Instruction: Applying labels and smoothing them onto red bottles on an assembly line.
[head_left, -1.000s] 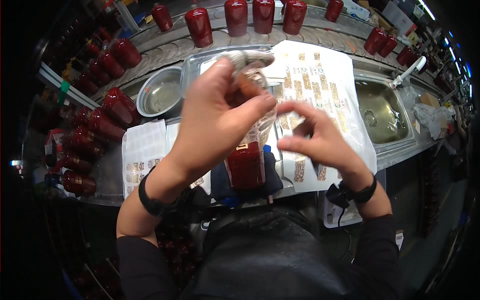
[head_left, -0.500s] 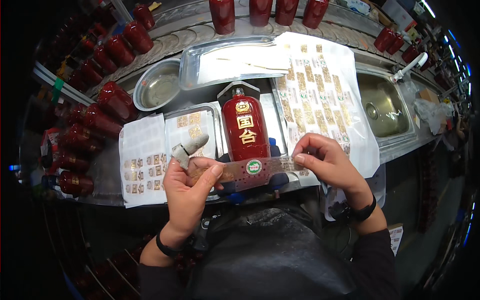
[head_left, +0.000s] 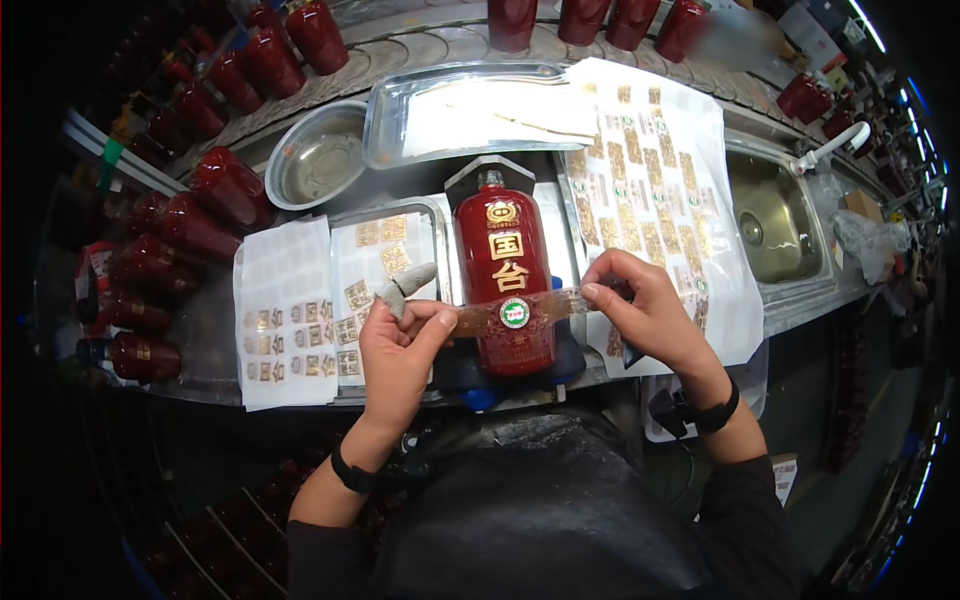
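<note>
The dark red bottle (head_left: 506,240) lies on its back on the counter (head_left: 395,188), between the two hands and reaching away beyond them. Its long axis runs from near the person's body outward, the neck pointing away and leaning slightly to the left. A clear strip (head_left: 480,322) with a round green-and-white emblem is stretched crosswise over it, nearly square to that axis, with the emblem close to the bottle's middle line. The left hand (head_left: 398,345) is nearer to the bottle, its fingertips just beside the glass; the right hand (head_left: 645,310) stands a little farther out and slightly farther from the body.

Each hand pinches one end of the strip between thumb and forefinger. A grey cloth cover (head_left: 410,280) sits on a finger of the left hand. Whether the strip touches the glass cannot be told from this angle.

Half a second ago the strip hung across the bottle's near end, hiding its base. Now it crosses higher, just beyond the base, so that red glass shows on the near side of it. A sheet of gold stickers (head_left: 280,260) lies left of the left hand, and a larger sheet (head_left: 735,320) extends beyond the right hand.
</note>
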